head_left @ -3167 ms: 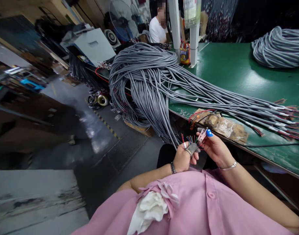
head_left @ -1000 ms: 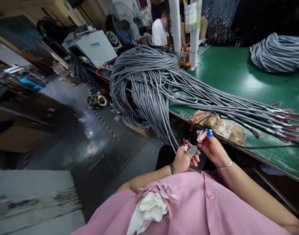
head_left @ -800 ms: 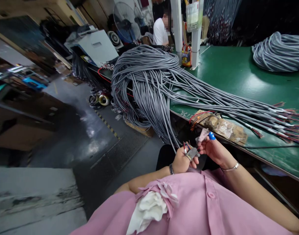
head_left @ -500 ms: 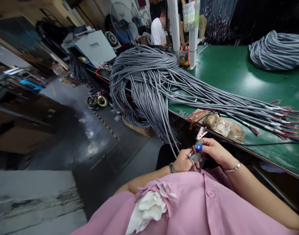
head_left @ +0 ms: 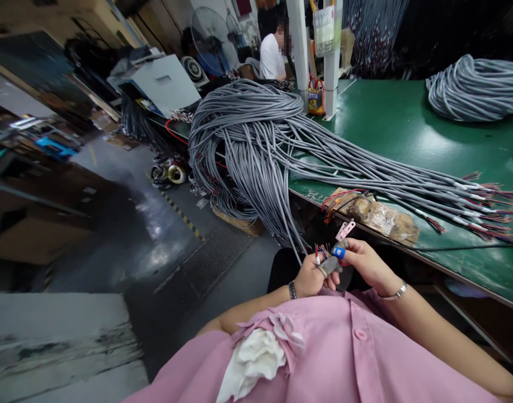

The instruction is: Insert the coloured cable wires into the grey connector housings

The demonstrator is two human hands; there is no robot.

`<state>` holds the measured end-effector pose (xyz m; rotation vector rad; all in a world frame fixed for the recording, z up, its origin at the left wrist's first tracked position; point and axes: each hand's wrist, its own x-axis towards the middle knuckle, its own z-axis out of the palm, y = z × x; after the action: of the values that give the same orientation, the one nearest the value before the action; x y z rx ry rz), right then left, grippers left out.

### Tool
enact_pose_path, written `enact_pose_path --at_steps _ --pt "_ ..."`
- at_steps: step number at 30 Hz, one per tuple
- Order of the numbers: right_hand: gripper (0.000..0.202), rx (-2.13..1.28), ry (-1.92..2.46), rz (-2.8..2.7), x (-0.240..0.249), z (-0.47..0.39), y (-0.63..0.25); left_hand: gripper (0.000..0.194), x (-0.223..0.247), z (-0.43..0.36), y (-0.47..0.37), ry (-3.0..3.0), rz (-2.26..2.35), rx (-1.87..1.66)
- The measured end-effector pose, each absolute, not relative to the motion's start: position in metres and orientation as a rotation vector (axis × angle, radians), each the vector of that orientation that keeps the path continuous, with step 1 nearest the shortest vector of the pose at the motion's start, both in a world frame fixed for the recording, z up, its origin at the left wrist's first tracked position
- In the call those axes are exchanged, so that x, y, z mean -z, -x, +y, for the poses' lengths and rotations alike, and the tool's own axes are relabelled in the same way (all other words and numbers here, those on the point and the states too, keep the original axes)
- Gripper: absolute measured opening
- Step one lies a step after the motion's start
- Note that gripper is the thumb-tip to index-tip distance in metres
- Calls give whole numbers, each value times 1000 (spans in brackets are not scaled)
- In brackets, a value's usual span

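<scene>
My left hand (head_left: pixel 313 275) is closed around the end of a grey cable, with a dull grey cover on its thumb. Thin coloured wires (head_left: pixel 324 249) fan upward from its grip. Close against them, my right hand (head_left: pixel 362 258) is pinched shut, with blue tape on the thumb and a grey cover on the index finger. Whatever lies between its fingertips is hidden. A pink clip (head_left: pixel 346 230) shows just above the right index finger; I cannot tell whether it touches the finger.
Many grey cables (head_left: pixel 256 134) drape over the green table (head_left: pixel 390 134), their stripped ends to the right. A taped wooden block (head_left: pixel 382 218) lies at the table's edge. Another cable coil (head_left: pixel 474 89) sits at the back right. A person (head_left: pixel 272 56) is beyond the white post (head_left: pixel 330 73).
The coloured wires now stand fanned out above my left hand, where earlier they lay bunched under my right fingers. Both hands have shifted slightly. The pink clip shows at a different angle.
</scene>
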<state>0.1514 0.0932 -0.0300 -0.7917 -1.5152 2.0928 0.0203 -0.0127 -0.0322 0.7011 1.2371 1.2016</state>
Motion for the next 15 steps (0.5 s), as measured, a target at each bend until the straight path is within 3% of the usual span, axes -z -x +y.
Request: enact_pose_path --at_steps 5,10,15 --pt "21 -2223 869 -988 41 103 -146 45 23 -14 -19 -644 1254 -1327" --pt "44 -2354 769 -835 32 116 -141 41 11 -6 -23 -622 1260 -1407" --pt "35 -2195 855 -841 29 114 -131 40 12 3 -27 -616 1208 -1403"
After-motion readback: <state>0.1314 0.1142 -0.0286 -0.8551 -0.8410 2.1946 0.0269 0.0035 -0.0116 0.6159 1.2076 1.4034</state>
